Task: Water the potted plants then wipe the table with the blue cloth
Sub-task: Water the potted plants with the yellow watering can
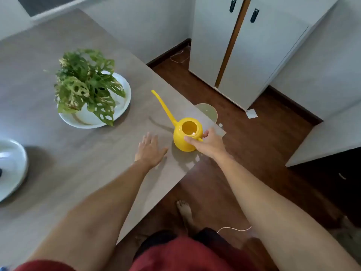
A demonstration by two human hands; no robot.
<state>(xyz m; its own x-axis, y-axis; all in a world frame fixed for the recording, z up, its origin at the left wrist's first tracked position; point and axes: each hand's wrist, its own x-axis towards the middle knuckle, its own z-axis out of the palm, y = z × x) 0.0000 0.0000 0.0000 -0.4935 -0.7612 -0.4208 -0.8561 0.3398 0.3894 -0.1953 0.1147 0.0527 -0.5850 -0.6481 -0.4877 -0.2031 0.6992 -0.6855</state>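
Standing at the corner of a grey wood-grain table (58, 163), the person reaches both bare arms forward over it. The right hand (210, 144) is closed around the handle of a yellow watering can (185, 135), thumb and fingers pinching the handle at the can's near right side. The can sits upright on the tabletop close to the table's right edge, its round top opening facing up and its long thin spout (163, 106) angled up and away to the left, toward the plant. The left hand (150, 149) lies just left of the can, palm down, fingers spread wide and flat above or on the table surface, holding nothing; whether it touches the wood cannot be told.

Farther left and back on the table stands a potted plant (86, 85) with holed green leaves, set in a white saucer (125, 89). At the far left edge another white dish (13, 165) is partly cut off by the frame. Beyond the table are a dark wooden floor (263, 143) and a white cabinet (254, 45) with two black handles. No blue cloth shows in this view
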